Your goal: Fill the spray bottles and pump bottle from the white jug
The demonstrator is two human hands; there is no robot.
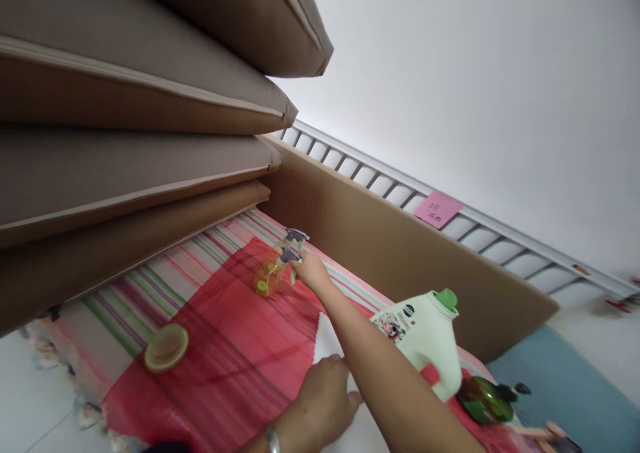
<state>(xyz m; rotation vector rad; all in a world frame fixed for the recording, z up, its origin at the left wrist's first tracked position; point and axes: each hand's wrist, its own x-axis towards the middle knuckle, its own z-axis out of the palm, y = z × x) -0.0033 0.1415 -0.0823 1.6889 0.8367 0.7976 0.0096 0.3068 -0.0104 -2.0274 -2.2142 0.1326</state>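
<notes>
My right hand (313, 271) reaches out over the red sheer cloth (245, 306), closed at the grey-and-white trigger head of a clear yellowish spray bottle (269, 278). A second grey trigger head (297, 235) shows just behind it. My left hand (327, 396), with a silver bangle at the wrist, is lower down beside a white sheet (325, 340) with a scalloped edge. Its fingers are curled and partly hidden by my right forearm; what they hold cannot be made out. Right of that forearm stands a pale green jug (425, 336) with a green cap and a handle.
A round lidded container (167, 348) sits on the striped cloth (135, 306) at left. Stacked brown cushions (150, 166) overhang the left side. A brown panel (400, 240) and white railing bearing a pink note (438, 209) run behind. A green bottle (484, 400) lies lower right.
</notes>
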